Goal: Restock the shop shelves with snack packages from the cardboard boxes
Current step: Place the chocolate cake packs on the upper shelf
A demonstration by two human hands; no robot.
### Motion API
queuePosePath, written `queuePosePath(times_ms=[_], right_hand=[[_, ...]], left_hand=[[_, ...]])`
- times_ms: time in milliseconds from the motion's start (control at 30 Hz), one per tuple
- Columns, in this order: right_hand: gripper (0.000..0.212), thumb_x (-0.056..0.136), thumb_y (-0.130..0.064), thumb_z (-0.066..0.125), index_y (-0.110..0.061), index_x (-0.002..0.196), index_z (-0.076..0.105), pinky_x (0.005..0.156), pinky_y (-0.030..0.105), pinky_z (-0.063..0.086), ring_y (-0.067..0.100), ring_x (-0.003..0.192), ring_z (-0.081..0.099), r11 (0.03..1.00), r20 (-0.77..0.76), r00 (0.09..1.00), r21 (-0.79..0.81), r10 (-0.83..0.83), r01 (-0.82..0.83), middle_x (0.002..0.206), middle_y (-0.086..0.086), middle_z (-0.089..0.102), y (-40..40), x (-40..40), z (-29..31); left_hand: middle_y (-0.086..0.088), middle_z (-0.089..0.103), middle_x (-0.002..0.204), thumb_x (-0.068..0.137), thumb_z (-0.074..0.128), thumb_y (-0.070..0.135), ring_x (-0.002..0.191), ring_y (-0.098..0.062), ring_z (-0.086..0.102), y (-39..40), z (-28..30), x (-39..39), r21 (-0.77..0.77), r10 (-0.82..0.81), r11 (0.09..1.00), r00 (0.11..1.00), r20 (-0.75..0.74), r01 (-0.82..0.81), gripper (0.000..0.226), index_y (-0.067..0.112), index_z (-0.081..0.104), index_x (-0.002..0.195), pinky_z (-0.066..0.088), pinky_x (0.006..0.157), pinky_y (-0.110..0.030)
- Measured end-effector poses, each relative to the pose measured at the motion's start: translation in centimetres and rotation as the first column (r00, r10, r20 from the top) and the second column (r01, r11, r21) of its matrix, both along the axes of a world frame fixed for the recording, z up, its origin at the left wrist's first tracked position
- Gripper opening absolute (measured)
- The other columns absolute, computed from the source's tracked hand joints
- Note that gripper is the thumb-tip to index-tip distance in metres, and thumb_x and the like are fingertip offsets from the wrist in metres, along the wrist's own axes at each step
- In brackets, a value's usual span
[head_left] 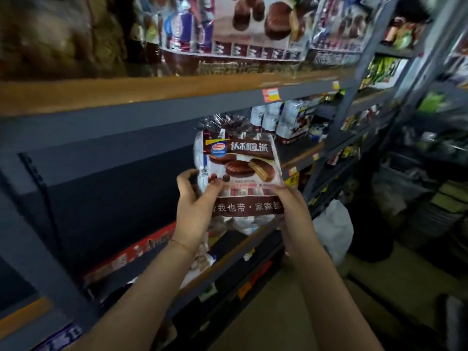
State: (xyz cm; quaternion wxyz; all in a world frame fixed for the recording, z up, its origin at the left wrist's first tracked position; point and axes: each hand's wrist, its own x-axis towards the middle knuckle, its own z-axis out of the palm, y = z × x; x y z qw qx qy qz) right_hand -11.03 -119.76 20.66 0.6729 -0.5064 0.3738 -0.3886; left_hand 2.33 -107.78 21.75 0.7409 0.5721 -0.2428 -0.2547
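A brown and white bag of chocolate pies (240,168) is held upright in front of the middle shelf bay. My left hand (195,203) grips its lower left edge, thumb across the front. My right hand (291,206) holds the lower right corner from the side. The bag hangs just in front of the dark grey shelving (152,117), with the shelf's wooden-edged board (243,247) below it. More of the same pie bags (258,26) fill the shelf above.
White and brown snack bags (283,120) stand deeper on the same shelf to the right. A white plastic bag (334,229) sits on the floor by the rack. Another rack (410,79) with green packets stands at right. Several packages lie on the shelf below.
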Motion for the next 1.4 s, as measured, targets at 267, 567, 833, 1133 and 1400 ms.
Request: queuePosePath(times_ms=[267, 567, 833, 1133, 1400], right_hand=[[0.018, 0.094, -0.028, 0.066, -0.018, 0.109, 0.069, 0.067, 0.023, 0.054, 0.012, 0.085, 0.073, 0.974, -0.033, 0.989, -0.173, 0.144, -0.147, 0.097, -0.002, 0.076, -12.0, 4.3, 0.6], [0.063, 0.075, -0.057, 0.076, -0.029, 0.129, 0.062, 0.103, 0.043, 0.050, 0.014, 0.116, 0.064, 0.845, -0.168, 0.924, -0.374, 0.343, -0.382, 0.127, -0.005, 0.067, -29.7, 9.4, -0.4], [0.071, 0.086, -0.052, 0.069, -0.025, 0.148, 0.045, 0.111, 0.041, 0.042, 0.023, 0.133, 0.049, 0.651, -0.520, 0.798, -0.498, 0.304, -0.573, 0.148, 0.001, 0.049, -39.0, 14.3, -0.7], [0.086, 0.083, -0.052, 0.071, -0.025, 0.154, 0.030, 0.102, 0.043, 0.051, 0.024, 0.132, 0.050, 0.710, -0.448, 0.803, -0.406, 0.394, -0.575, 0.153, 0.002, 0.042, -41.5, 18.4, -1.7], [0.101, 0.074, -0.047, 0.080, -0.003, 0.147, 0.027, 0.100, 0.037, 0.046, 0.028, 0.127, 0.052, 0.811, -0.324, 0.841, -0.267, 0.434, -0.521, 0.140, 0.011, 0.051, -42.2, 20.4, -1.7]], left_hand=[[0.002, 0.056, 0.134, 0.071, 0.066, 0.070, 0.118, -0.020, 0.061, -10.5, -1.7, 4.9, 0.169, 0.180, 0.961, 0.960, 0.215, -0.218, 0.066, 0.045, 0.044, 0.128, 0.053, 0.102, -0.046], [0.004, 0.066, 0.126, 0.089, 0.076, 0.034, 0.108, -0.009, 0.069, -23.4, -1.6, 5.6, 0.107, 0.337, 0.923, 0.909, 0.245, -0.371, 0.053, 0.024, 0.048, 0.133, 0.059, 0.091, -0.032], [-0.005, 0.059, 0.132, 0.085, 0.078, 0.035, 0.110, -0.024, 0.064, -30.2, -1.6, 8.1, 0.269, 0.393, 0.818, 0.836, 0.384, -0.508, 0.067, 0.034, 0.041, 0.140, 0.056, 0.097, -0.046], [-0.002, 0.047, 0.140, 0.074, 0.081, 0.049, 0.128, -0.018, 0.043, -34.3, -3.2, 11.4, 0.273, 0.405, 0.785, 0.794, 0.453, -0.557, 0.079, 0.045, 0.042, 0.143, 0.041, 0.111, -0.039], [0.008, 0.060, 0.133, 0.059, 0.084, 0.068, 0.125, -0.016, 0.057, -36.7, -3.8, 12.2, 0.271, 0.329, 0.846, 0.850, 0.411, -0.459, 0.096, 0.050, 0.038, 0.141, 0.052, 0.099, -0.045]])
